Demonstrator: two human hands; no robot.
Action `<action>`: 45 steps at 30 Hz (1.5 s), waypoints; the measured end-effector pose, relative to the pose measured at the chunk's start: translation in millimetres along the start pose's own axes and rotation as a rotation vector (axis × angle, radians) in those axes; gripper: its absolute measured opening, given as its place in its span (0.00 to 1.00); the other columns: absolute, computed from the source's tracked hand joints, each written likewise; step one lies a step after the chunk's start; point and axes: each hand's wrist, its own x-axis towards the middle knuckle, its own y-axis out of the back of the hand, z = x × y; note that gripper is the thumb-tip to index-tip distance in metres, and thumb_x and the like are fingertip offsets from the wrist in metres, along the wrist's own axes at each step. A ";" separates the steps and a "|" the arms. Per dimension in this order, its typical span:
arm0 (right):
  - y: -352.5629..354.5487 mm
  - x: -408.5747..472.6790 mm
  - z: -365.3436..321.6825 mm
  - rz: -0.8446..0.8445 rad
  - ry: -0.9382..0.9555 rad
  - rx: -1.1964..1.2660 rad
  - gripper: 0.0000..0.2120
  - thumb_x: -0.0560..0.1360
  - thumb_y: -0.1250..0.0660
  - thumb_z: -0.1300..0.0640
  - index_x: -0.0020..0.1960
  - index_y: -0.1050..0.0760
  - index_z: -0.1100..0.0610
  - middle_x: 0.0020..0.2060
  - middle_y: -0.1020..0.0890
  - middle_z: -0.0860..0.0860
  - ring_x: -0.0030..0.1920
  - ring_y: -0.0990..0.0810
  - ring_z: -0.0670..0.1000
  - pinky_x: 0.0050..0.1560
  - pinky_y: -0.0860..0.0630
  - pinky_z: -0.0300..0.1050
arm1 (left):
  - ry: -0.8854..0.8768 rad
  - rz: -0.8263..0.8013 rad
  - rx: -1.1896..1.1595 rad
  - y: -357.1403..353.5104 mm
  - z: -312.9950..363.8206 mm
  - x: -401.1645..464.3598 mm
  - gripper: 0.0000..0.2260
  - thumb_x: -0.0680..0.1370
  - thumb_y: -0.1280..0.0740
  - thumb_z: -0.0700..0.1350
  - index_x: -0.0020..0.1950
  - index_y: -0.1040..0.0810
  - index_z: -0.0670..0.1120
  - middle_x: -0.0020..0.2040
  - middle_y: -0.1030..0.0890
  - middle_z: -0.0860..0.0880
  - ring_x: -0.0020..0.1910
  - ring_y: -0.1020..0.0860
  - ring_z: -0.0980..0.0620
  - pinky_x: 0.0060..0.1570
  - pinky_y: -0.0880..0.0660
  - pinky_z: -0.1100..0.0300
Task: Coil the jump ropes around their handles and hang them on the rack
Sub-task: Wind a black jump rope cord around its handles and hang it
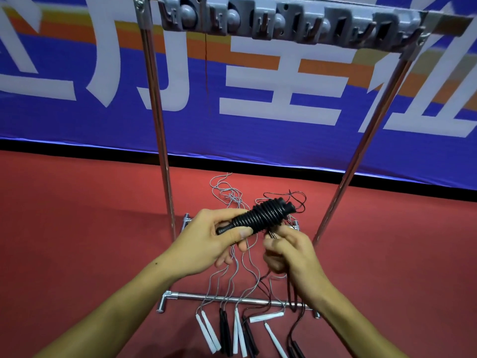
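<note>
My left hand (219, 236) grips a pair of black handles wound tightly with black rope (254, 215), held at waist height and tilted up to the right. My right hand (286, 251) pinches the loose end of the rope just under the coil. A thin black strand loops past the coil's far end. The grey hook rail of the rack (289, 21) runs across the top of the view, well above both hands, with nothing hanging from its hooks.
Several white handles (207, 332) and black handles (224, 332) lie on the red floor near the rack's chrome base bar (196, 296), their thin ropes tangled behind my hands. Two chrome uprights (160, 130) rise on either side. A blue banner stands behind.
</note>
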 end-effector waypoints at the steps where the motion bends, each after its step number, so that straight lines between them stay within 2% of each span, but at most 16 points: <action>1: -4.5 -2.3 -1.5 0.005 0.008 -0.036 0.11 0.82 0.32 0.55 0.40 0.21 0.51 0.31 0.43 0.51 0.30 0.46 0.51 0.29 0.47 0.44 | 0.000 0.010 0.015 -1.0 -0.9 -0.1 0.14 0.83 0.30 0.42 0.69 0.19 0.52 0.40 0.17 0.42 0.22 0.29 0.51 0.38 0.19 0.36; 3: -10.9 -4.7 -4.7 0.053 -0.021 -0.061 0.19 0.83 0.34 0.51 0.33 0.21 0.42 0.29 0.44 0.51 0.29 0.45 0.51 0.31 0.48 0.49 | 0.003 0.032 0.055 -4.4 -3.3 -0.2 0.14 0.83 0.30 0.43 0.68 0.18 0.56 0.39 0.16 0.42 0.22 0.29 0.52 0.37 0.20 0.34; 5: -14.9 -4.6 -3.4 0.117 -0.063 -0.046 0.22 0.82 0.35 0.49 0.29 0.24 0.45 0.28 0.44 0.52 0.28 0.45 0.49 0.31 0.48 0.50 | -0.026 0.073 0.134 -9.1 -5.9 -0.4 0.13 0.83 0.30 0.44 0.66 0.18 0.58 0.38 0.16 0.44 0.23 0.28 0.52 0.35 0.19 0.34; 9: -17.6 -4.5 6.8 0.223 -0.130 0.077 0.24 0.80 0.33 0.43 0.36 0.41 0.52 0.32 0.46 0.54 0.27 0.46 0.49 0.28 0.46 0.43 | -0.145 0.140 0.406 -16.5 -5.1 1.6 0.06 0.83 0.31 0.47 0.59 0.18 0.54 0.35 0.18 0.53 0.29 0.23 0.50 0.37 0.21 0.47; 13: -14.2 -4.2 7.9 0.223 -0.216 0.103 0.29 0.77 0.29 0.40 0.38 0.47 0.51 0.32 0.48 0.52 0.29 0.49 0.50 0.30 0.49 0.44 | -0.174 0.143 0.635 -16.9 -3.0 1.5 0.09 0.83 0.35 0.55 0.63 0.23 0.60 0.35 0.22 0.52 0.35 0.26 0.47 0.39 0.23 0.47; 18: -18.8 -8.2 6.3 0.303 -0.247 0.090 0.28 0.75 0.28 0.38 0.36 0.45 0.48 0.32 0.47 0.51 0.29 0.49 0.50 0.28 0.48 0.42 | -0.190 0.180 0.762 -29.3 -5.7 -3.4 0.15 0.83 0.38 0.59 0.70 0.29 0.63 0.39 0.21 0.55 0.42 0.23 0.47 0.42 0.22 0.49; 24: -18.0 -6.5 -6.1 0.316 -0.260 0.163 0.25 0.77 0.30 0.37 0.38 0.42 0.48 0.32 0.45 0.50 0.29 0.48 0.48 0.30 0.51 0.44 | -0.257 0.251 0.824 -37.9 -0.9 -1.4 0.15 0.84 0.39 0.58 0.71 0.30 0.62 0.40 0.20 0.54 0.42 0.22 0.46 0.40 0.23 0.49; 26: -12.5 -4.7 -8.8 0.254 -0.260 0.096 0.25 0.77 0.30 0.37 0.33 0.39 0.48 0.31 0.45 0.50 0.30 0.48 0.49 0.31 0.51 0.46 | -0.238 0.246 0.797 -37.8 -0.2 -1.7 0.14 0.83 0.39 0.58 0.69 0.29 0.62 0.39 0.19 0.53 0.41 0.22 0.45 0.40 0.22 0.49; 28: -4.9 -3.1 -11.4 0.171 -0.228 -0.030 0.22 0.79 0.30 0.41 0.32 0.30 0.50 0.31 0.42 0.49 0.30 0.45 0.49 0.32 0.49 0.46 | -0.195 0.253 0.660 -31.3 -1.8 0.2 0.11 0.82 0.37 0.58 0.64 0.25 0.61 0.36 0.20 0.51 0.37 0.23 0.45 0.38 0.22 0.48; 30: 0.6 -3.4 -14.2 0.115 -0.152 -0.180 0.10 0.81 0.30 0.49 0.44 0.20 0.54 0.29 0.36 0.48 0.29 0.41 0.48 0.31 0.45 0.45 | -0.160 0.267 0.561 -21.9 -3.7 2.5 0.08 0.82 0.35 0.56 0.61 0.22 0.60 0.34 0.20 0.50 0.35 0.23 0.44 0.38 0.22 0.48; 31: 2.3 -3.9 -13.9 0.113 -0.119 -0.264 0.06 0.82 0.31 0.53 0.50 0.19 0.55 0.28 0.33 0.47 0.28 0.39 0.47 0.31 0.43 0.44 | -0.150 0.265 0.556 -18.7 -5.0 2.3 0.07 0.82 0.33 0.54 0.60 0.21 0.61 0.34 0.20 0.51 0.35 0.23 0.45 0.38 0.22 0.48; 34: 3.9 -5.8 -6.8 0.111 -0.049 -0.539 0.06 0.84 0.35 0.57 0.51 0.20 0.54 0.27 0.23 0.47 0.27 0.30 0.44 0.31 0.32 0.39 | -0.119 0.248 0.573 -17.8 -11.3 1.0 0.06 0.83 0.33 0.53 0.59 0.21 0.61 0.33 0.21 0.50 0.35 0.23 0.45 0.37 0.22 0.47; 37: 2.0 -7.3 -3.8 0.111 -0.126 -0.561 0.06 0.85 0.36 0.57 0.52 0.21 0.54 0.33 0.15 0.51 0.28 0.23 0.48 0.35 0.23 0.47 | -0.096 0.246 0.599 -20.5 -16.3 1.5 0.04 0.82 0.34 0.55 0.56 0.21 0.62 0.33 0.21 0.49 0.34 0.23 0.46 0.37 0.23 0.46; 41: 6.2 -5.0 -11.5 0.134 -0.219 -0.486 0.09 0.85 0.36 0.58 0.49 0.22 0.60 0.34 0.14 0.53 0.28 0.23 0.50 0.29 0.27 0.42 | -0.085 0.263 0.676 -20.2 -17.7 5.4 0.07 0.82 0.35 0.58 0.59 0.22 0.64 0.31 0.23 0.50 0.33 0.25 0.48 0.38 0.22 0.49; 43: 12.4 -4.9 -15.3 0.113 -0.172 -0.653 0.11 0.84 0.35 0.55 0.44 0.21 0.57 0.30 0.17 0.48 0.28 0.25 0.47 0.32 0.27 0.43 | -0.071 0.269 0.766 -23.4 -14.9 4.5 0.10 0.82 0.35 0.59 0.64 0.24 0.65 0.31 0.25 0.51 0.35 0.26 0.48 0.40 0.22 0.50; 45: 15.1 -7.3 -20.4 0.055 -0.132 -0.946 0.09 0.82 0.36 0.50 0.46 0.22 0.52 0.32 0.19 0.46 0.34 0.23 0.48 0.40 0.24 0.48 | -0.056 0.245 0.855 -27.0 -12.7 4.3 0.12 0.83 0.37 0.60 0.66 0.26 0.63 0.35 0.21 0.53 0.41 0.21 0.46 0.43 0.22 0.50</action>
